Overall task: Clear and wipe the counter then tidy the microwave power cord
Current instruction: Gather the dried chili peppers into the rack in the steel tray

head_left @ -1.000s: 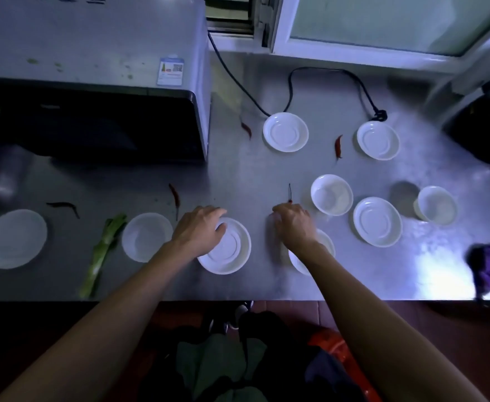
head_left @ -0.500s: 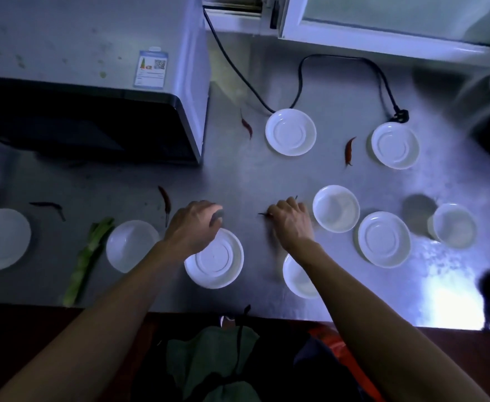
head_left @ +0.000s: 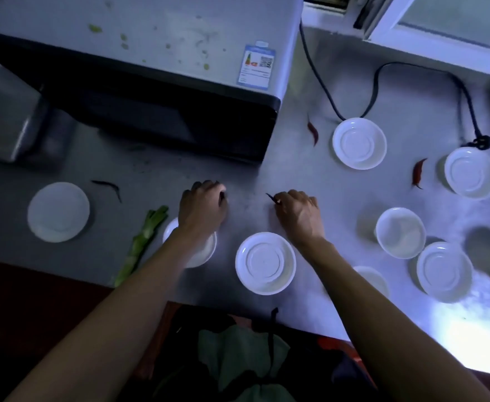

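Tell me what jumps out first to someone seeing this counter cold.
White dishes lie scattered across the steel counter, one right at the front edge between the forearms. Both hands sit mid-counter: the right hand pinches a small dark chili, the left hand is curled shut. Behind, the microwave trails a black power cord looping among the far dishes.

The room is dim, with a blue tone. A metal counter (head_left: 296,175) fills most of the view, and bright light falls on its near right corner. At the back right there is a window (head_left: 455,27) with a white frame (head_left: 388,30) and pale, cloudy glass. At the far left a grey metal box (head_left: 9,123) stands on the counter; it is blurred. Below the front edge of the counter the floor (head_left: 35,300) looks dark red-brown.
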`<state>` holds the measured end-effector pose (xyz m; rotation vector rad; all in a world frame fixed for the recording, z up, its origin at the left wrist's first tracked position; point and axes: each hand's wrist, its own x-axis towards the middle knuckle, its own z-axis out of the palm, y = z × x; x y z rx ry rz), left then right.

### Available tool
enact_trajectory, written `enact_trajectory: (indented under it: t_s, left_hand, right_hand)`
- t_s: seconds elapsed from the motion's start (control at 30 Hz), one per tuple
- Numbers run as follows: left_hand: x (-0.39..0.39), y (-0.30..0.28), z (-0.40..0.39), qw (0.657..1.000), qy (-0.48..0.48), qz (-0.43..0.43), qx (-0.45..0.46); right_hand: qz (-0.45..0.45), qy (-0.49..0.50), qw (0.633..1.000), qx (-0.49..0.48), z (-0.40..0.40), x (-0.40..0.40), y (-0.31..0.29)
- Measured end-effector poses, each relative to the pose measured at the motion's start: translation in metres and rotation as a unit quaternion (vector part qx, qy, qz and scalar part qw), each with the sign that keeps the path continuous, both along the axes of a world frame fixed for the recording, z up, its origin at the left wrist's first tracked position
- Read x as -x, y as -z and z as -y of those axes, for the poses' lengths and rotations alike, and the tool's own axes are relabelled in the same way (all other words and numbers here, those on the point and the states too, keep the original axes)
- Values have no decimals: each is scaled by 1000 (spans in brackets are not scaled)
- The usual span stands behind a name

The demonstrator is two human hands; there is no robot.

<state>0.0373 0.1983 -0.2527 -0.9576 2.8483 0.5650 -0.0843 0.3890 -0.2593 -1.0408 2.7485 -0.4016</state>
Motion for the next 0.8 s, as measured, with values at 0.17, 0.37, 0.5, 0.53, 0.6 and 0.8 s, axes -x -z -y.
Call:
enact_trajectory:
  t_s: [0.17, 0.37, 0.5, 0.53, 0.6, 0.8]
  left_hand:
    - [10, 15, 12, 999, 15, 25, 22]
    - [6, 27, 7, 998, 52, 14, 37]
    - [3, 26, 4, 997, 61, 3, 51]
    - [3, 26, 3, 997, 60, 5, 55]
    - [1, 25, 2, 997, 56, 8, 58]
    - [-4, 24, -5, 995, 59, 8, 83]
  right_hand:
    - [13, -7, 1000, -7, 10, -11, -1]
    - [29, 1, 1000, 4, 17, -15, -5]
    - [32, 2, 999, 4, 16, -14, -6]
    - [33, 2, 999, 5, 15, -14, -6]
    - [34, 0, 999, 7, 13, -14, -8]
    - [36, -13, 999, 8, 3, -16, -12]
